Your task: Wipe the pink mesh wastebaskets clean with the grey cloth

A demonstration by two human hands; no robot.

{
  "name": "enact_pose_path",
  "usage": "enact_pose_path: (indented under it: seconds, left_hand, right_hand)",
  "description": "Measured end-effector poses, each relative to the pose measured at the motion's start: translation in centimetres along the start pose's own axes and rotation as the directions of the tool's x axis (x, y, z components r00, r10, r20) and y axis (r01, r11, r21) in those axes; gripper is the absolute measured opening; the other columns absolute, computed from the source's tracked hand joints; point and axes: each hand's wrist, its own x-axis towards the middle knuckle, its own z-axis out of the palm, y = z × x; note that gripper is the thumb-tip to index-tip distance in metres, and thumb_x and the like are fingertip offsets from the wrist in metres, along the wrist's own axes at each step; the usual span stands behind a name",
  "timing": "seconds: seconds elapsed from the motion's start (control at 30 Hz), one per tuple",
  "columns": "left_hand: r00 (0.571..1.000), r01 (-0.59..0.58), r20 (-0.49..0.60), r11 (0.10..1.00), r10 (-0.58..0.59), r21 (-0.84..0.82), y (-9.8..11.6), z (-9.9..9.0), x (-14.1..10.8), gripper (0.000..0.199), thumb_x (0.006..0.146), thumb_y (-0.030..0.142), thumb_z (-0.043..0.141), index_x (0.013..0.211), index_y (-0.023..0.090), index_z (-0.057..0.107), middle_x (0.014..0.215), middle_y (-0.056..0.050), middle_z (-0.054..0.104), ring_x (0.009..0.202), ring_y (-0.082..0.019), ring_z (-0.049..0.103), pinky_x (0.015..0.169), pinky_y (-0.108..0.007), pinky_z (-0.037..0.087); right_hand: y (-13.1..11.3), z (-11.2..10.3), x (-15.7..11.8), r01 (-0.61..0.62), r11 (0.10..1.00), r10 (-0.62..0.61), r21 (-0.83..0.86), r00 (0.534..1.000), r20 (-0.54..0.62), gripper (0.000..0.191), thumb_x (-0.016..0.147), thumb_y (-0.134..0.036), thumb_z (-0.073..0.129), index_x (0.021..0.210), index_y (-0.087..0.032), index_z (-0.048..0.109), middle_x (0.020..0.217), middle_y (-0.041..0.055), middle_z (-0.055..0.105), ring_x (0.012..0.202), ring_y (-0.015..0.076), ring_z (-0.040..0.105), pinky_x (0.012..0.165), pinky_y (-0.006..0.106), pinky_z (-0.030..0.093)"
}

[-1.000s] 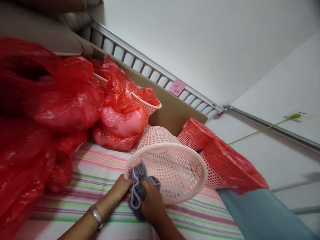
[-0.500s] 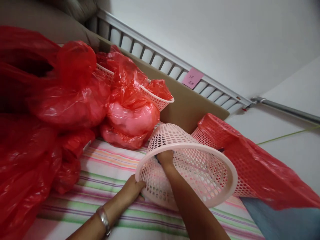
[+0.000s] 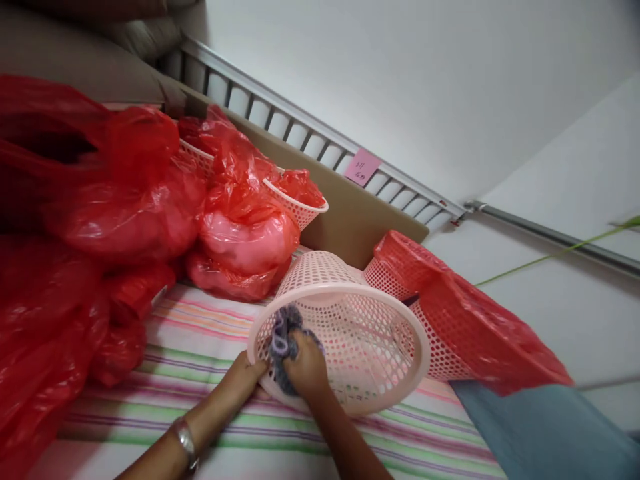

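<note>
A pink perforated basket (image 3: 420, 340) lies on its side on a striped sheet (image 3: 200, 373), its open mouth facing me. At the lower left of its rim, my left hand (image 3: 250, 373) is closed on the basket, thumb on the rim and the other fingers mostly hidden. Inside the basket, my right hand (image 3: 306, 363) grips a grey-purple cloth (image 3: 285, 343) against the left inner wall. The cloth is bunched around the fingers.
Red plastic bags (image 3: 250, 240) fill the left side. A white basket (image 3: 300, 210) with red plastic stands behind. At right another pink basket (image 3: 440, 347) is partly covered by a red bag (image 3: 480, 327). A metal rail (image 3: 300, 120) carries a pink note (image 3: 363, 167).
My right hand has come from deep inside the basket toward its left rim, and the cloth now shows clearly. The whole scene has shifted left in view.
</note>
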Motion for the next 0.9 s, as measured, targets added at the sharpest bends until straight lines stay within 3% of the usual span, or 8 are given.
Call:
enact_pose_path:
  seconds: [0.13, 0.23, 0.3, 0.37, 0.47, 0.6, 0.77, 0.9]
  left_hand:
    - [0.995, 0.028, 0.097, 0.998, -0.023, -0.058, -1.4, 2.3, -1.5, 0.066, 0.069, 0.062, 0.058, 0.113, 0.014, 0.056, 0.084, -0.009, 0.073, 0.073, -0.025, 0.069, 0.059, -0.032, 0.055]
    - [0.990, 0.033, 0.132, 0.999, -0.038, 0.037, -0.9, 3.0, -2.0, 0.063, 0.072, 0.061, 0.056, 0.113, 0.015, 0.059, 0.087, -0.009, 0.073, 0.075, -0.026, 0.068, 0.057, -0.030, 0.053]
    - [0.995, -0.080, 0.076, 0.988, 0.071, 0.133, 0.3, 2.3, -1.7, 0.054, 0.076, 0.057, 0.054, 0.108, 0.015, 0.064, 0.092, -0.009, 0.073, 0.085, -0.027, 0.067, 0.069, -0.032, 0.053]
    - [0.971, -0.222, -0.041, 0.948, 0.237, 0.228, 1.8, 1.0, -1.1, 0.046, 0.078, 0.052, 0.054, 0.101, 0.014, 0.068, 0.096, -0.009, 0.073, 0.095, -0.027, 0.064, 0.084, -0.033, 0.049]
    - [0.945, -0.252, -0.130, 0.924, 0.299, 0.288, 3.1, -1.0, -0.1, 0.041, 0.080, 0.046, 0.052, 0.093, 0.012, 0.070, 0.090, -0.008, 0.074, 0.088, -0.027, 0.065, 0.082, -0.033, 0.049]
    - [0.950, -0.269, -0.069, 0.912, 0.304, 0.309, 2.6, -1.3, 0.2, 0.036, 0.082, 0.037, 0.048, 0.093, 0.011, 0.069, 0.084, -0.008, 0.073, 0.086, -0.026, 0.065, 0.078, -0.031, 0.049]
    - [0.956, -0.254, -0.062, 0.918, 0.285, 0.304, 1.9, -0.3, -0.1, 0.034, 0.083, 0.035, 0.047, 0.089, 0.010, 0.070, 0.080, -0.008, 0.072, 0.084, -0.024, 0.064, 0.079, -0.031, 0.048]
    - [0.952, -0.283, -0.041, 0.927, 0.302, 0.247, 1.7, -0.1, 0.0, 0.039, 0.084, 0.036, 0.046, 0.103, 0.010, 0.067, 0.093, -0.009, 0.073, 0.090, -0.024, 0.064, 0.083, -0.032, 0.048]
  right_hand:
    - [0.4, -1.0, -5.5, 0.032, 0.997, -0.036, 0.077, 0.998, 0.048, 0.040, 0.064, -0.015, 0.054, 0.102, -0.023, 0.060, 0.099, 0.0063, 0.063, 0.097, 0.0240, 0.056, 0.087, 0.033, 0.040]
    - [0.8, -1.6, -6.1, -0.016, 0.999, 0.015, 0.038, 0.999, 0.030, 0.027, 0.069, -0.014, 0.051, 0.093, -0.022, 0.060, 0.094, 0.0066, 0.063, 0.092, 0.0241, 0.057, 0.081, 0.032, 0.041]
    - [0.7, -1.7, -5.4, -0.023, 0.999, 0.023, -0.027, 1.000, 0.016, 0.021, 0.072, -0.014, 0.048, 0.088, -0.021, 0.060, 0.089, 0.0074, 0.063, 0.088, 0.0243, 0.057, 0.077, 0.031, 0.041]
    - [0.5, -1.5, -4.3, -0.006, 0.996, 0.008, -0.085, 1.000, 0.021, 0.023, 0.071, -0.013, 0.049, 0.089, -0.021, 0.061, 0.088, 0.0073, 0.063, 0.086, 0.0240, 0.058, 0.076, 0.031, 0.040]
    - [0.5, -1.0, -1.7, -0.022, 0.986, 0.026, -0.163, 0.999, 0.021, 0.037, 0.066, -0.011, 0.051, 0.099, -0.023, 0.061, 0.091, 0.0068, 0.064, 0.088, 0.0233, 0.059, 0.077, 0.030, 0.041]
    - [1.7, 0.1, 4.4, -0.213, 0.948, 0.206, -0.238, 0.977, -0.053, 0.041, 0.073, -0.021, 0.050, 0.114, -0.021, 0.058, 0.095, 0.0104, 0.066, 0.088, 0.0260, 0.062, 0.073, 0.033, 0.044]
    - [3.7, 1.2, 11.6, -0.178, 0.966, 0.163, -0.189, 0.982, -0.090, 0.038, 0.083, -0.026, 0.046, 0.117, -0.017, 0.059, 0.117, 0.0151, 0.062, 0.109, 0.0293, 0.057, 0.086, 0.039, 0.043]
    - [3.9, 0.6, 12.6, -0.125, 0.981, 0.123, -0.149, 0.992, -0.020, 0.039, 0.084, -0.034, 0.048, 0.120, -0.022, 0.058, 0.125, 0.0088, 0.059, 0.118, 0.0258, 0.051, 0.093, 0.036, 0.040]
